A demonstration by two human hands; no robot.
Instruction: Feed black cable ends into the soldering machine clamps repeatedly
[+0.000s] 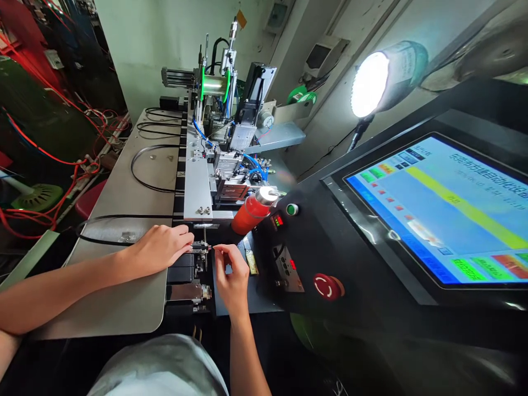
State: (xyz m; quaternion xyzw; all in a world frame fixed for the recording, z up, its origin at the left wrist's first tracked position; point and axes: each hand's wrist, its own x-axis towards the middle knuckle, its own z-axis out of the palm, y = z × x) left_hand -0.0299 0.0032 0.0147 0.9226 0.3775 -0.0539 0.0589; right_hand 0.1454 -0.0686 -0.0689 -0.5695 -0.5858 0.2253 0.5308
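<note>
My left hand [163,247] reaches across the metal plate, its fingers pressed together at the near side of a small metal clamping fixture [201,248]. What they hold, if anything, is hidden. On the fixture's other side my right hand [233,275] is closed in a pinch, thumb and forefinger meeting right by the fixture. The item in that pinch is too small to name. A black cable [136,216] loops over the plate close to my left hand. Just beyond my right hand lies a small yellowish strip [251,263].
A red bottle [249,214] stands beyond my right hand. Automated machinery with a wire spool [213,85] rises behind. To the right are a lit touchscreen [445,203], a red emergency stop button [329,286] and a bright lamp [371,85]. More cables loop over the metal plate [136,308].
</note>
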